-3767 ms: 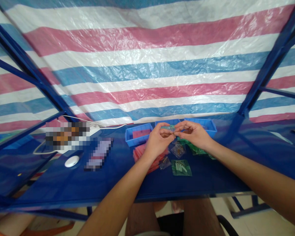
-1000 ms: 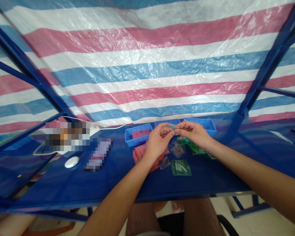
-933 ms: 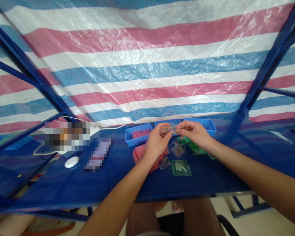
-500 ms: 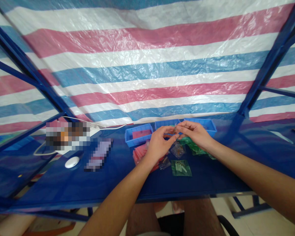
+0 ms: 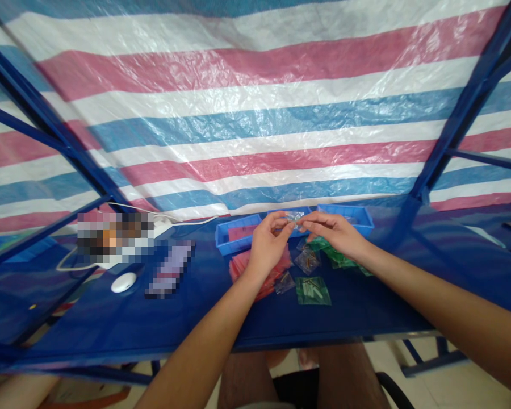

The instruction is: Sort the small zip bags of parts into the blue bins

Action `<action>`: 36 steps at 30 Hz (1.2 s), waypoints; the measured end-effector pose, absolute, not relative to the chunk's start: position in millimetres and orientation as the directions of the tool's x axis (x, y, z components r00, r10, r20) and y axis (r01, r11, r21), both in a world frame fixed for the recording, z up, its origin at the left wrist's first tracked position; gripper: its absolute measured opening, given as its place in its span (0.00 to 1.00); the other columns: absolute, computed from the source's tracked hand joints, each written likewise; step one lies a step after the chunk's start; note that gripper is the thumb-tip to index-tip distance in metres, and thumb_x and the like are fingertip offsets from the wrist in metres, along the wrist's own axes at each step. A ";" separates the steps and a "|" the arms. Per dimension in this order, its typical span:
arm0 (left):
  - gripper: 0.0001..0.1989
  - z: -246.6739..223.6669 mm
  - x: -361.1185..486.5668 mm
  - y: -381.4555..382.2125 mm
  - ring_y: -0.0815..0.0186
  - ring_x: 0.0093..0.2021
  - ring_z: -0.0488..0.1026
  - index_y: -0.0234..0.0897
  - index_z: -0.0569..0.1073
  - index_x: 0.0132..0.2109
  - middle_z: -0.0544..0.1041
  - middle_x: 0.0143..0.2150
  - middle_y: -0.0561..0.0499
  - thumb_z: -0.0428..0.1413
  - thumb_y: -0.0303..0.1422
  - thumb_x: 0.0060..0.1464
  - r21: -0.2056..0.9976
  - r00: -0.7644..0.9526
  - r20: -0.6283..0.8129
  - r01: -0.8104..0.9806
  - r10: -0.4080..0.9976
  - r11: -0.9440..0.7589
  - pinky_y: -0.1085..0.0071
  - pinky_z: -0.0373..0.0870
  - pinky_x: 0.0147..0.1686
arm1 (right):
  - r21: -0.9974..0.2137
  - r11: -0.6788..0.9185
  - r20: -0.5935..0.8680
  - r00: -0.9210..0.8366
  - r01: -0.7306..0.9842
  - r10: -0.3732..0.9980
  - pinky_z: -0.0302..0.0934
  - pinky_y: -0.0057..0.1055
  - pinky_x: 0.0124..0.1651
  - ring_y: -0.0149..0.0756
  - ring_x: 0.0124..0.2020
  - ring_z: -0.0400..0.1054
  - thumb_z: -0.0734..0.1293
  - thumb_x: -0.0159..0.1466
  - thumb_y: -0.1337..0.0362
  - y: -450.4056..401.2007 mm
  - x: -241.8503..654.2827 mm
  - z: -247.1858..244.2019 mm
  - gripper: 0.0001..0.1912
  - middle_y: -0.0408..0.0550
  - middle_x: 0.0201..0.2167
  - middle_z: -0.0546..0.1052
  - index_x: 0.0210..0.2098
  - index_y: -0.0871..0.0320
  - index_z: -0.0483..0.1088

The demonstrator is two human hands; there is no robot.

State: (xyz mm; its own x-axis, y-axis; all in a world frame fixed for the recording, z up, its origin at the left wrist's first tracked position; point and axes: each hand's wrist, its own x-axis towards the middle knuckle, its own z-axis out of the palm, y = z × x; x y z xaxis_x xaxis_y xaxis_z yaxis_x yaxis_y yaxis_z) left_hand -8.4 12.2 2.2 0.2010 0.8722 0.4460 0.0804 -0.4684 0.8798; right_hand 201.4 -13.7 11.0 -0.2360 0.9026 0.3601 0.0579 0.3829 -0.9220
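Note:
A small clear plastic bag [image 5: 295,217] is between my two hands above the bins. My left hand [image 5: 269,238] pinches it from the left with thumb and fingers. From the right, the thumb and fingertips of my right hand [image 5: 334,232] close at its edge. What the bag holds is too small to make out. Below lie a clear bag of brass-coloured screws [image 5: 308,258] and another small clear bag [image 5: 285,282]. Nearer the table edge is a green bag [image 5: 313,291] with white pieces and screws inside. Pink bags [image 5: 243,264] are piled under my left forearm, green bags [image 5: 341,257] beneath my right wrist.
Blue bins [image 5: 232,245] stand in a row behind my hands; the right bin [image 5: 361,218] is partly covered. At left are a round white case [image 5: 124,282], a blurred phone-like object [image 5: 170,270] and white cables [image 5: 187,223]. A striped sheet [image 5: 255,113] hangs behind the blue table [image 5: 340,326].
My left hand has shifted slightly left and my fingers have parted a little, so the clear bag between them shows more plainly. The things on the table stay put.

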 end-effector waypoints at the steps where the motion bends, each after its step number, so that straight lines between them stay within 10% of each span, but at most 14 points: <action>1: 0.17 2.2 -8.7 12.0 0.60 0.46 0.82 0.38 0.75 0.54 0.84 0.45 0.45 0.64 0.37 0.62 0.873 0.195 0.455 0.098 0.869 -0.478 0.64 0.79 0.50 | -0.923 0.377 0.351 -0.244 0.070 0.904 0.75 0.39 0.44 0.42 0.40 0.77 0.72 0.66 0.45 -13.8 201.2 10.8 0.17 0.46 0.43 0.83 0.45 0.50 0.82; 9: 0.12 16.2 -11.6 -4.8 0.56 0.52 0.80 0.41 0.79 0.52 0.82 0.52 0.44 0.61 0.39 0.65 0.667 0.369 0.542 0.358 0.755 -0.653 0.60 0.77 0.52 | -0.896 0.418 0.430 0.059 0.147 0.901 0.71 0.39 0.40 0.39 0.31 0.74 0.73 0.64 0.42 4.2 230.5 17.0 0.20 0.47 0.39 0.84 0.41 0.52 0.81; 13: 0.12 15.6 -10.3 -12.7 0.53 0.56 0.77 0.43 0.81 0.52 0.82 0.52 0.43 0.62 0.39 0.64 0.473 0.611 0.536 0.354 0.582 -0.807 0.54 0.71 0.63 | -0.759 0.387 0.535 0.163 0.524 0.829 0.66 0.37 0.37 0.41 0.31 0.74 0.68 0.68 0.43 12.8 258.0 21.4 0.22 0.50 0.35 0.84 0.36 0.55 0.81; 19: 0.27 2.7 -12.0 -12.5 0.49 0.66 0.73 0.45 0.78 0.63 0.75 0.66 0.41 0.66 0.47 0.58 0.415 0.753 0.386 0.374 0.533 -0.829 0.52 0.67 0.68 | -0.509 0.247 0.503 0.052 0.824 0.863 0.59 0.36 0.33 0.43 0.29 0.75 0.65 0.70 0.47 18.2 271.9 19.6 0.23 0.48 0.27 0.82 0.29 0.55 0.80; 27: 0.17 1.1 -11.5 -5.2 0.53 0.58 0.78 0.42 0.80 0.57 0.80 0.58 0.42 0.61 0.38 0.63 0.404 0.757 0.367 0.393 0.540 -0.826 0.57 0.72 0.64 | -0.266 0.077 0.396 0.036 0.961 0.917 0.62 0.40 0.35 0.51 0.33 0.77 0.65 0.69 0.48 28.5 286.1 7.9 0.22 0.56 0.28 0.83 0.31 0.54 0.84; 32: 0.24 1.4 -12.4 -9.4 0.52 0.67 0.71 0.40 0.75 0.64 0.74 0.65 0.41 0.61 0.40 0.64 0.355 0.768 0.374 0.399 0.520 -0.845 0.57 0.67 0.70 | -0.180 0.314 0.566 -0.163 0.932 0.808 0.64 0.43 0.57 0.52 0.45 0.77 0.64 0.72 0.51 24.5 274.9 10.4 0.21 0.57 0.40 0.84 0.37 0.57 0.83; 36: 0.32 1.7 -14.0 -12.9 0.52 0.73 0.65 0.44 0.65 0.73 0.65 0.74 0.41 0.57 0.45 0.67 0.325 0.793 0.290 0.446 0.536 -0.834 0.55 0.64 0.72 | -0.250 0.441 0.472 -0.289 0.862 0.833 0.67 0.37 0.50 0.47 0.42 0.78 0.60 0.75 0.48 18.4 262.1 11.4 0.24 0.53 0.40 0.85 0.36 0.54 0.81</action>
